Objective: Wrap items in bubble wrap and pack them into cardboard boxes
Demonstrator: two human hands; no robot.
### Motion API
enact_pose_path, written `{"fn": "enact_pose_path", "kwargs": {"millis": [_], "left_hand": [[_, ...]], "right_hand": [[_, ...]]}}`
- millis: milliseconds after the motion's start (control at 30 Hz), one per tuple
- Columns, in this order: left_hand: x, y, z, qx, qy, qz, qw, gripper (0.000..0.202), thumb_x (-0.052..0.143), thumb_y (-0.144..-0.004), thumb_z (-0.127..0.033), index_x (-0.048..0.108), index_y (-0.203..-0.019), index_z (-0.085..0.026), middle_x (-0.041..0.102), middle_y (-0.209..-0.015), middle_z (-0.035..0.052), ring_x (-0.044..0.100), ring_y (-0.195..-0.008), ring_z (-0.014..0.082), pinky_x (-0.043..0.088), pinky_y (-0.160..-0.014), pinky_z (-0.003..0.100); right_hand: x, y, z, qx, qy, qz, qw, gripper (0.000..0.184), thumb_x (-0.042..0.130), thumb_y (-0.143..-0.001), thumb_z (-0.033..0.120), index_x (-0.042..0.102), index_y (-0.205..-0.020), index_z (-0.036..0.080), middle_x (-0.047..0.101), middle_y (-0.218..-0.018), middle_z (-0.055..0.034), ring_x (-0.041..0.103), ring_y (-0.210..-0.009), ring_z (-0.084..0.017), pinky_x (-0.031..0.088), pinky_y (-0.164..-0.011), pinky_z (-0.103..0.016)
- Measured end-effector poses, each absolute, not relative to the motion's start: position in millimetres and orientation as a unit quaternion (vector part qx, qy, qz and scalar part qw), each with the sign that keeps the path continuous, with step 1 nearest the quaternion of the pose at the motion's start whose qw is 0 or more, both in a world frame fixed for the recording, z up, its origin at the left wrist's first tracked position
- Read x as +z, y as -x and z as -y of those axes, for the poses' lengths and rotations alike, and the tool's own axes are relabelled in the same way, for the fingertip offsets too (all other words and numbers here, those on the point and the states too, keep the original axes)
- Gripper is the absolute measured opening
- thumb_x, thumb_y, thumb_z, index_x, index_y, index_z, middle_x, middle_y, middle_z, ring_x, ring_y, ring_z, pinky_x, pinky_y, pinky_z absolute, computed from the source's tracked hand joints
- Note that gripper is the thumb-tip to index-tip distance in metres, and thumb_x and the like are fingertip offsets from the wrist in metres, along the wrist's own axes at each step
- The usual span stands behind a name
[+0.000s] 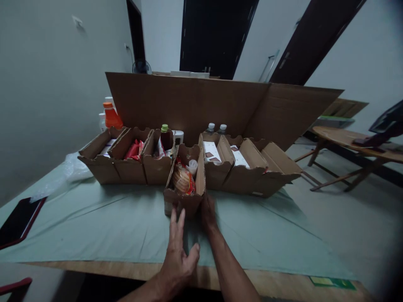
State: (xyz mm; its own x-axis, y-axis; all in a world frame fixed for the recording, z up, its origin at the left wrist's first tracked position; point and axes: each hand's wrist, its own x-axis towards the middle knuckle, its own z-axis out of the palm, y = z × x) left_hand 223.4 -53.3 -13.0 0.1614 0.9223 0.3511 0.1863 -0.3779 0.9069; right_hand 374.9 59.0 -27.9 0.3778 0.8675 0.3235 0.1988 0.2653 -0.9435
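Note:
A narrow open cardboard box (191, 206) stands in front of the gap in a row of similar boxes. Inside it lie a clear packet of round, biscuit-like pieces (181, 179) with a red and orange wrapper, and a rolled white item (192, 167). My left hand (180, 256) is open, its fingers stretched toward the box's front face and the thumb apart; the fingertips seem to touch the cardboard. Along the right side of that box lies my right hand (208, 213), looking flat and extended, with its fingers partly hidden.
Several cardboard boxes (116, 173) hold packets and white cartons (211, 152). Behind rises a tall cardboard panel (189, 100), with an orange bottle (111, 115) at its left. A dark tablet-like device (19, 221) and bubble wrap (74, 167) lie on the left of the green-covered table (94, 226).

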Motion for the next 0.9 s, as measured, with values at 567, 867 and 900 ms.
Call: {"fn": "enact_pose_path", "kwargs": {"millis": [567, 867, 900], "left_hand": [[-33.3, -224.2, -39.9, 0.284, -0.825, -0.364, 0.326, 0.048, 0.058, -0.090, -0.034, 0.061, -0.136, -0.019, 0.055, -0.147, 0.0173, 0.040, -0.144, 0.0366, 0.026, -0.118, 0.064], [-6.4, -144.3, 40.5, 0.237, -0.863, -0.271, 0.353, 0.050, 0.061, -0.092, -0.029, 0.055, -0.142, -0.034, 0.051, -0.153, 0.0073, 0.041, -0.145, 0.0312, 0.028, -0.122, 0.056], [-9.1, -133.6, 44.3, 0.247, -0.857, -0.270, 0.362, 0.051, 0.061, -0.092, -0.027, 0.055, -0.141, -0.035, 0.053, -0.150, 0.0064, 0.043, -0.144, 0.0301, 0.029, -0.122, 0.054]], "right_hand": [[-56.0, -390.4, -76.9, 0.275, 0.627, 0.434, 0.586, 0.051, 0.041, -0.091, 0.059, 0.067, -0.114, 0.021, 0.074, -0.113, -0.0107, 0.070, -0.096, -0.024, 0.056, -0.071, -0.034], [-43.0, -387.9, -69.6, 0.255, 0.616, 0.490, 0.562, 0.040, 0.059, -0.080, 0.053, 0.072, -0.094, 0.017, 0.076, -0.093, -0.0119, 0.070, -0.088, -0.028, 0.055, -0.086, -0.045], [-38.6, -383.5, -68.2, 0.251, 0.613, 0.495, 0.563, 0.040, 0.058, -0.080, 0.053, 0.072, -0.093, 0.017, 0.076, -0.091, -0.0125, 0.071, -0.087, -0.028, 0.055, -0.085, -0.045]]}}
